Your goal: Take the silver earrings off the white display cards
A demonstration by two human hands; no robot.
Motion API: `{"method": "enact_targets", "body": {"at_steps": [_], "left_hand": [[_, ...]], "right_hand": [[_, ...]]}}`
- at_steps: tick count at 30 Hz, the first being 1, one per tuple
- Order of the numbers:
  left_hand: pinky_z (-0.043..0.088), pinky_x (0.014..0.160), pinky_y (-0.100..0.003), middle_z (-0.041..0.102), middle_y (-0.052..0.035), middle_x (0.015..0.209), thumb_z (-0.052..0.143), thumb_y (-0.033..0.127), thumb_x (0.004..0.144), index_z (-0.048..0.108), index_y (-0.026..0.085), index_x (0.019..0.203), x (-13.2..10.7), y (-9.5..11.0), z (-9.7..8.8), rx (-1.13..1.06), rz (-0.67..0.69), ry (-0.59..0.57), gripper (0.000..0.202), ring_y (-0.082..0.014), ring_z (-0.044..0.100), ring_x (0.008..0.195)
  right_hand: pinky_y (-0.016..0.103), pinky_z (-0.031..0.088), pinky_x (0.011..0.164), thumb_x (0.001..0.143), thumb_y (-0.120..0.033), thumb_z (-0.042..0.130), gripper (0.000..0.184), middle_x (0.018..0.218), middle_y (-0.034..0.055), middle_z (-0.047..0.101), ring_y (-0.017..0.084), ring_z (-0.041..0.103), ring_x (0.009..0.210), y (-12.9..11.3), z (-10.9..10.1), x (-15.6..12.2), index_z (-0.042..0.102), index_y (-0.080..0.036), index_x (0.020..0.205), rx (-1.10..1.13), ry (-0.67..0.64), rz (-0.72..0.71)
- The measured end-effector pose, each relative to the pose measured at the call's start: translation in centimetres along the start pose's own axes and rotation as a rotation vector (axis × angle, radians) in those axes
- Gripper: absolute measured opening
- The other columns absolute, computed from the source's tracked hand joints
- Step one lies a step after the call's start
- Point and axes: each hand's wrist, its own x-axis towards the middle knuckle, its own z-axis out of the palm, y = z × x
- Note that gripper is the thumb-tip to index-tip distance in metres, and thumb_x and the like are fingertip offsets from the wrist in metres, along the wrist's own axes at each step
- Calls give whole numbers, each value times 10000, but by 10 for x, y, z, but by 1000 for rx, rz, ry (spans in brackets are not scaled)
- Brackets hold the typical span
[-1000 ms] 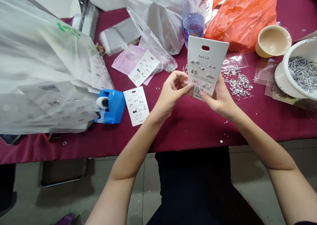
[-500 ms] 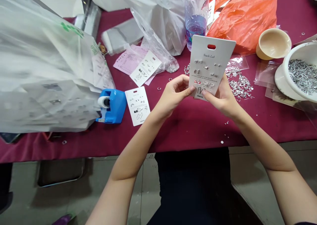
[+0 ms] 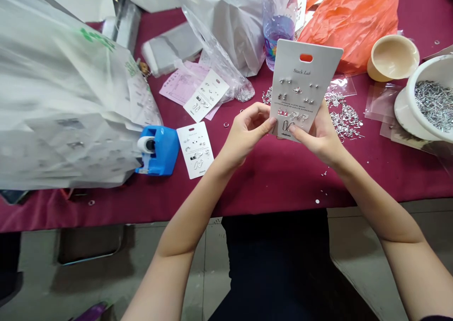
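The table (image 3: pixel 255 193) stretched before you, the white bag (image 3: pixel 71 104) on your left, the orange bag (image 3: pixel 357 24) on the far side, right of centre. The card (image 3: pixel 303 94) was held up over the table between your hands. Its long axis ran up and away from your fingers, the top leaning slightly right, so most of its face stood clear above both thumbs. Your right hand (image 3: pixel 320 135) had the fuller hold: thumb pressed on the front near the bottom, the other fingers mostly hidden behind. Your left hand (image 3: pixel 249 131) pinched the lower left edge, thumb in front, its other fingertips out of sight at the back. The earrings (image 3: pixel 297 117) sat in rows on the face, the lowest touching or just beside your right thumb; you could not tell which
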Motion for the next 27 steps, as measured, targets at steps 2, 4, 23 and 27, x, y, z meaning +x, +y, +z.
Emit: {"method": "enact_targets", "body": {"at_steps": [2,4,23,27], "left_hand": [[603,780,-331,686,-17,877,750,621,812,635,229,901,-1,1,1,22,5,-5,418,-157,675,818],[603,779,-338,683,-18,866,728,615,834,628,229,919,-2,1,3,33,10,-16,408,-159,685,802],[539,679,-295,603,-3,804,710,668,819,512,239,826,4,-21,4,-28,32,-2,473,-141,617,731],[525,676,-256,594,8,783,779,638,768,557,224,811,10,-30,-3,-91,69,61,472,-116,596,720]], "right_hand": [[556,400,1251,813,-431,742,665,1454,31,584,303,512,1431,3,0,-1,457,-334,1406,-36,8,-1],[549,398,1255,815,-411,740,678,1473,32,569,308,500,1441,6,0,-2,451,-330,1423,-66,11,-13],[510,537,1127,892,-448,647,746,1339,70,653,286,653,1227,10,0,-1,356,-284,1560,-213,-163,-44],[349,630,895,899,-616,649,782,1110,50,692,194,704,934,-13,-23,8,401,-264,1553,-257,-266,-46]]}}
